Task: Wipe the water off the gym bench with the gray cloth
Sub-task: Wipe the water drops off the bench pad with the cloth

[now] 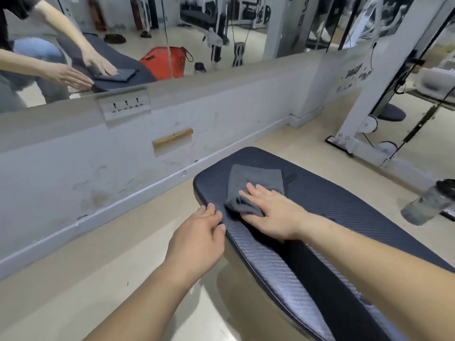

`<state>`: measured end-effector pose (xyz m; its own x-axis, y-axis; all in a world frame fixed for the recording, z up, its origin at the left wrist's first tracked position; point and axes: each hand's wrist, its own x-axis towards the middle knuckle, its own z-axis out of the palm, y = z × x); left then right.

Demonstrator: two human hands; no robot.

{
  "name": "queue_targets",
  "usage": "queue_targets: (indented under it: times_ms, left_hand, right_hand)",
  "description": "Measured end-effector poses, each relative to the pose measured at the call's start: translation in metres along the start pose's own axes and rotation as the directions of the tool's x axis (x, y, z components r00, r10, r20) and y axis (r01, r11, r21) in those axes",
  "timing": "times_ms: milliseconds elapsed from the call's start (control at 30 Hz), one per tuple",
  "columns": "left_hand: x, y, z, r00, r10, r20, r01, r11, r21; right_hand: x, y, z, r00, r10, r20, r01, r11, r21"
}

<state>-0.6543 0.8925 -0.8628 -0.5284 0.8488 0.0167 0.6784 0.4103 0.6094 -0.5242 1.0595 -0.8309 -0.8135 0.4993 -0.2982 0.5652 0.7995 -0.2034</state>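
The gym bench is a long dark pad with a woven texture, running from lower right toward the wall. A folded gray cloth lies on its far end. My right hand presses flat on the near part of the cloth, fingers spread over it. My left hand rests on the bench's left edge, fingers curled over the rim. A small wet patch shows on the pad just right of the cloth.
A low white wall with a mirror above it stands beyond the bench. A grey water bottle sits on the floor at right. A white cable machine frame rises at the back right.
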Motion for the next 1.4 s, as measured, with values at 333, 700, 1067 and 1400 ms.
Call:
queue_targets:
  times_ms: [333, 700, 1067, 1400]
  left_hand:
    - [0.005, -0.027, -0.003, 0.999, -0.003, -0.039, -0.004, 0.984, -0.178]
    - [0.009, -0.027, -0.013, 0.971, -0.112, -0.213, 0.057, 0.967, -0.247]
    - [-0.006, -0.012, -0.018, 0.989, 0.142, 0.027, -0.142, 0.99, -0.018]
    - [-0.025, 0.005, 0.013, 0.81, 0.435, 0.393, -0.509, 0.855, 0.102]
  right_hand:
    - [0.128, -0.016, -0.007, 0.968, 0.215, -0.127, -0.215, 0.976, 0.014]
    - [-0.033, -0.042, 0.04, 0.97, -0.228, -0.088, 0.215, 0.967, -0.137]
    - [0.003, -0.033, 0.028, 0.987, 0.112, -0.115, -0.11, 0.994, 0.03]
    - [-0.133, -0.001, 0.003, 0.988, 0.088, 0.13, -0.155, 0.685, 0.712]
